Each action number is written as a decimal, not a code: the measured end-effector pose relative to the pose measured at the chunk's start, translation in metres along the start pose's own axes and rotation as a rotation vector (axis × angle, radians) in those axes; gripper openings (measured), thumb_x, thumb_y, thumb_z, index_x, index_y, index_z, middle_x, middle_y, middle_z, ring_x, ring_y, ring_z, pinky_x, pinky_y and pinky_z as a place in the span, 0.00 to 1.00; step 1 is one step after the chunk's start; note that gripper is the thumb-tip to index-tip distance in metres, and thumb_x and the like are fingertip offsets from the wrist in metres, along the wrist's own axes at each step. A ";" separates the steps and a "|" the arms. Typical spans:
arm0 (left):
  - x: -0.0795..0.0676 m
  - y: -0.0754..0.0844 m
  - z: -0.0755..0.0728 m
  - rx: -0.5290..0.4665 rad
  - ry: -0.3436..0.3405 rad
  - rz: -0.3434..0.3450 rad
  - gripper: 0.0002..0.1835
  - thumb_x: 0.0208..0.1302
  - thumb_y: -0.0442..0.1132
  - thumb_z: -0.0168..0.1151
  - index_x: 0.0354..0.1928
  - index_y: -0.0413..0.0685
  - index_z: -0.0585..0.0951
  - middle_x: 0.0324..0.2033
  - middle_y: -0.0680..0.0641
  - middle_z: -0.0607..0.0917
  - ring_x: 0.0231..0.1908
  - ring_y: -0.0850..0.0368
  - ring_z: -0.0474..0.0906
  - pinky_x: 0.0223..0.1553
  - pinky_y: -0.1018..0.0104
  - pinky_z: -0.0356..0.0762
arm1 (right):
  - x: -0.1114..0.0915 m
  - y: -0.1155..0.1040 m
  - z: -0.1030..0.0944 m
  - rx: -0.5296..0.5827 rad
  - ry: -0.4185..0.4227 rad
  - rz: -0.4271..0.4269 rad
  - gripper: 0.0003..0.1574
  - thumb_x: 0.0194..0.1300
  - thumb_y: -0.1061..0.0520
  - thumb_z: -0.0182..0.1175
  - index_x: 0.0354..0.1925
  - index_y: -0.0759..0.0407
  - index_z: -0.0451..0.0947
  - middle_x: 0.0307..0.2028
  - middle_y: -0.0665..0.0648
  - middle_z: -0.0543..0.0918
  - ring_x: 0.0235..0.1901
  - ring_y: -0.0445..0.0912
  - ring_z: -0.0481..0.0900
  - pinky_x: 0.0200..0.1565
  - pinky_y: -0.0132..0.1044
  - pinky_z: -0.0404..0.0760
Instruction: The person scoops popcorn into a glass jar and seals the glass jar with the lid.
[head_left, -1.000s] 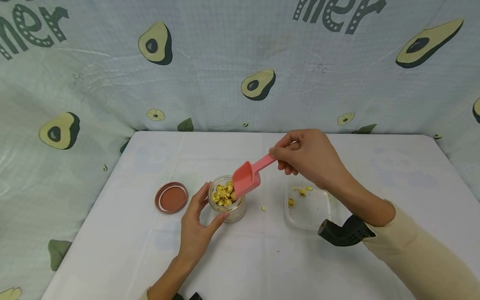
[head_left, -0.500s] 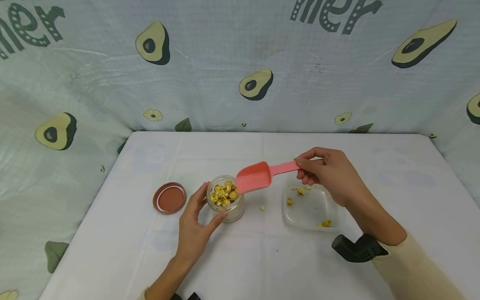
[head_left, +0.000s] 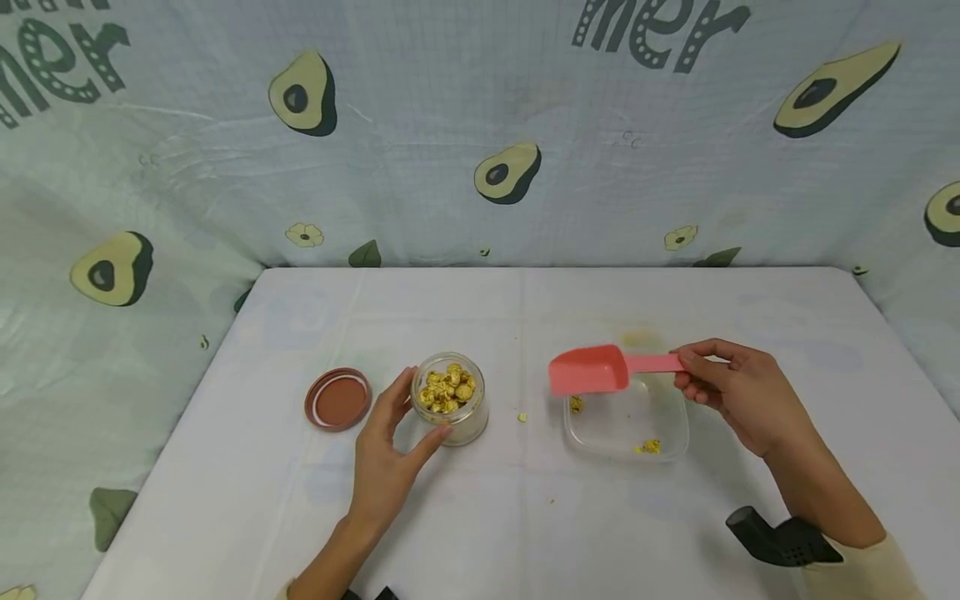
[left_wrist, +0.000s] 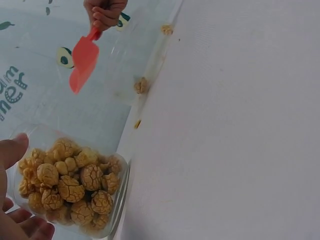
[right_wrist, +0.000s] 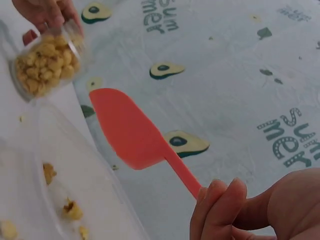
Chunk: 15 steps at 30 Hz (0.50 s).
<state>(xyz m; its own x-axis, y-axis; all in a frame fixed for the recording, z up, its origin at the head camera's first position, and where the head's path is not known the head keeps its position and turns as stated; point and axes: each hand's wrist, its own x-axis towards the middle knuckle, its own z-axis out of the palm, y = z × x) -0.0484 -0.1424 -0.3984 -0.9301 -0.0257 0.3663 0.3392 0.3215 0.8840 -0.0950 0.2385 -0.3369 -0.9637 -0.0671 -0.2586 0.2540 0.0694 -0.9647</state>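
A glass jar (head_left: pixel 467 423) filled with yellow caramel popcorn (head_left: pixel 448 388) stands on the table. My left hand (head_left: pixel 386 467) grips its side, fingers at the back and thumb at the front. In the right wrist view the jar (right_wrist: pixel 47 62) shows popcorn through its wall. My right hand (head_left: pixel 742 392) pinches the end of the handle of a pink scoop (head_left: pixel 588 369). The scoop's bowl, which looks bare, is above the far left edge of a clear plastic container (head_left: pixel 626 457). A few popcorn pieces (head_left: pixel 651 447) lie in that container; the scoop hides part of it.
A brown jar lid (head_left: pixel 339 400) lies inside up, left of the jar. One popcorn crumb (head_left: pixel 522 417) rests on the white cloth between jar and container. A patterned avocado curtain (head_left: pixel 420 125) hangs behind the table's far edge.
My right hand has drawn the scoop rightward from the jar's rim to above the container, levelling it. My left hand stays on the jar.
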 end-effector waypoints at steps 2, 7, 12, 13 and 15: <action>0.000 -0.003 -0.001 0.001 0.003 0.007 0.44 0.47 0.23 0.73 0.68 0.35 0.64 0.63 0.39 0.71 0.62 0.45 0.68 0.62 0.65 0.65 | -0.003 0.007 -0.010 -0.016 0.027 0.011 0.20 0.67 0.52 0.60 0.46 0.69 0.73 0.26 0.55 0.82 0.25 0.43 0.78 0.31 0.28 0.81; 0.002 -0.006 -0.008 -0.007 0.018 0.033 0.43 0.47 0.23 0.73 0.68 0.38 0.65 0.62 0.42 0.72 0.62 0.47 0.68 0.62 0.64 0.65 | -0.009 0.024 -0.027 -0.100 0.063 0.067 0.21 0.69 0.51 0.58 0.47 0.69 0.73 0.27 0.55 0.82 0.26 0.43 0.79 0.32 0.29 0.82; 0.002 -0.009 -0.026 0.019 0.071 0.021 0.42 0.48 0.24 0.72 0.67 0.41 0.67 0.62 0.45 0.73 0.61 0.49 0.69 0.61 0.65 0.66 | -0.013 0.034 -0.030 -0.275 0.074 0.082 0.28 0.70 0.48 0.56 0.51 0.73 0.70 0.29 0.57 0.83 0.27 0.44 0.79 0.33 0.32 0.82; 0.001 -0.011 -0.030 0.033 0.087 0.004 0.41 0.48 0.24 0.72 0.67 0.42 0.67 0.62 0.45 0.73 0.61 0.49 0.70 0.61 0.66 0.66 | -0.014 0.035 -0.030 -0.320 0.077 0.077 0.29 0.70 0.46 0.56 0.52 0.72 0.71 0.29 0.58 0.83 0.26 0.44 0.79 0.32 0.33 0.82; 0.001 -0.014 -0.040 0.076 0.119 -0.038 0.41 0.48 0.24 0.72 0.66 0.42 0.68 0.61 0.45 0.73 0.60 0.50 0.71 0.61 0.69 0.65 | -0.014 0.035 -0.028 -0.403 0.093 0.068 0.32 0.68 0.43 0.57 0.53 0.71 0.72 0.28 0.59 0.82 0.25 0.44 0.77 0.29 0.34 0.80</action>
<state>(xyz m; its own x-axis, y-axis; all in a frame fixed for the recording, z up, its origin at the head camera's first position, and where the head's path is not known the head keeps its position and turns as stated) -0.0480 -0.1844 -0.3987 -0.9172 -0.1498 0.3692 0.2885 0.3891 0.8748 -0.0751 0.2701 -0.3658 -0.9539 0.0397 -0.2976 0.2823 0.4561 -0.8440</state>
